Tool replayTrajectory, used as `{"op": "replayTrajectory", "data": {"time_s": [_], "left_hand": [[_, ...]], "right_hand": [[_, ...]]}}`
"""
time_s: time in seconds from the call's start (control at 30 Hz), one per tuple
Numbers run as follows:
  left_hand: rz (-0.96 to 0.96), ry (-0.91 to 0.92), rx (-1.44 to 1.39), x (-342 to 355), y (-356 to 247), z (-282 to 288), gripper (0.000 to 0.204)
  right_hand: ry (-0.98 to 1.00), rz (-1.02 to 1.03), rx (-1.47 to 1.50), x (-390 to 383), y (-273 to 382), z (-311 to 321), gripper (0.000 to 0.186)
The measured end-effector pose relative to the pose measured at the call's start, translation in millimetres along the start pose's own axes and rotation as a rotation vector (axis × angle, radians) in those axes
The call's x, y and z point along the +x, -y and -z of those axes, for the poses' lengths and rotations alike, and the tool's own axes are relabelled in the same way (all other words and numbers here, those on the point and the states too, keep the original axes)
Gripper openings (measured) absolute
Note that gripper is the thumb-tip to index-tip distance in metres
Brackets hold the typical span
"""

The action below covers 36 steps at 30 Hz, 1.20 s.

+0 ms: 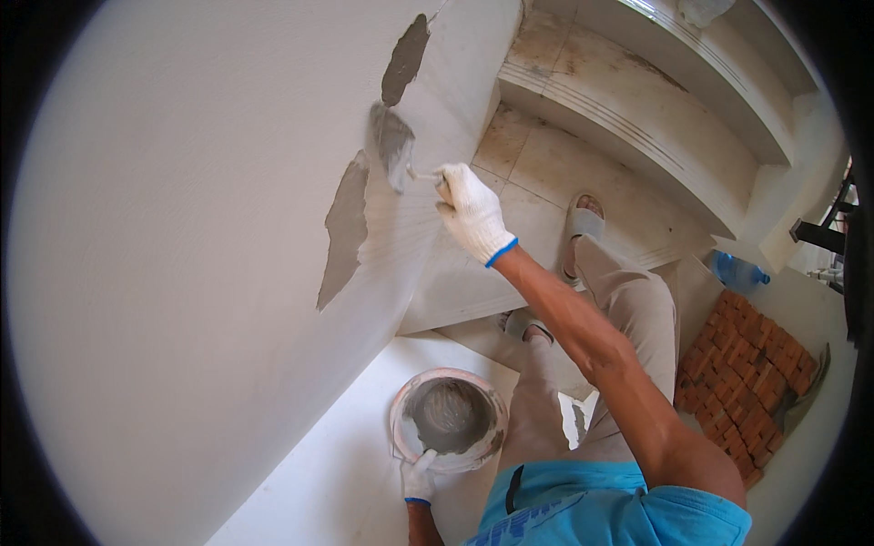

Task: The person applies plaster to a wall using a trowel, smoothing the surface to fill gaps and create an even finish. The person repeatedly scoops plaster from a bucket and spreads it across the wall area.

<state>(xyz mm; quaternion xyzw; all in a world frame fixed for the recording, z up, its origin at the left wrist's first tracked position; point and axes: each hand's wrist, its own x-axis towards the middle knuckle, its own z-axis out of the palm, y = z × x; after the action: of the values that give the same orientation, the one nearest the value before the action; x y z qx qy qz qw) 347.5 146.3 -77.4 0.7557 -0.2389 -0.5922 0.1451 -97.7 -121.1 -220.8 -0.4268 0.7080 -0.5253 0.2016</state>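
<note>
My right hand (471,211), in a white knit glove with a blue cuff, is closed around the handle of a trowel (395,150). Its grey, slightly blurred blade lies at the white wall (209,182), between an upper rough grey patch (406,60) and a longer lower one (344,232). Lower down, a round bucket (498,435) with a pale, smeared rim holds wet grey mortar (448,414). My left hand (419,477), gloved the same way, grips the bucket's near rim, thumb over the edge; its other fingers are hidden.
Curved, tiled stairs (628,86) rise at the upper right. My slippered feet (585,214) stand on the steps beside the wall. Reddish bricks (737,382) are stacked at the right, near a blue plastic bottle (739,272). The bucket is on a white ledge (319,478).
</note>
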Motion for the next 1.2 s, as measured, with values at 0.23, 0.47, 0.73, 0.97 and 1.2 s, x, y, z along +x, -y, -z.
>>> {"op": "replayTrajectory", "data": {"time_s": [0.23, 0.47, 0.73, 0.97, 1.2], "left_hand": [[0.007, -0.010, -0.036, -11, -20, -18, 0.051], [0.014, 0.020, 0.003, -13, -19, -16, 0.062], [-0.028, 0.006, -0.010, -11, -9, -15, 0.054], [-0.004, 0.010, -0.083, -3, 5, -18, 0.052], [0.004, 0.068, -0.110, 4, 12, -14, 0.052]], "right_hand": [[0.017, -0.079, 0.085, -48, 9, 5, 0.048], [0.022, -0.127, 0.131, -68, 31, -20, 0.053], [-0.062, -0.177, 0.210, -71, 56, -64, 0.056], [-0.055, -0.211, 0.171, -74, 82, -110, 0.060], [0.182, -0.332, 0.102, -96, 87, -101, 0.056]]}}
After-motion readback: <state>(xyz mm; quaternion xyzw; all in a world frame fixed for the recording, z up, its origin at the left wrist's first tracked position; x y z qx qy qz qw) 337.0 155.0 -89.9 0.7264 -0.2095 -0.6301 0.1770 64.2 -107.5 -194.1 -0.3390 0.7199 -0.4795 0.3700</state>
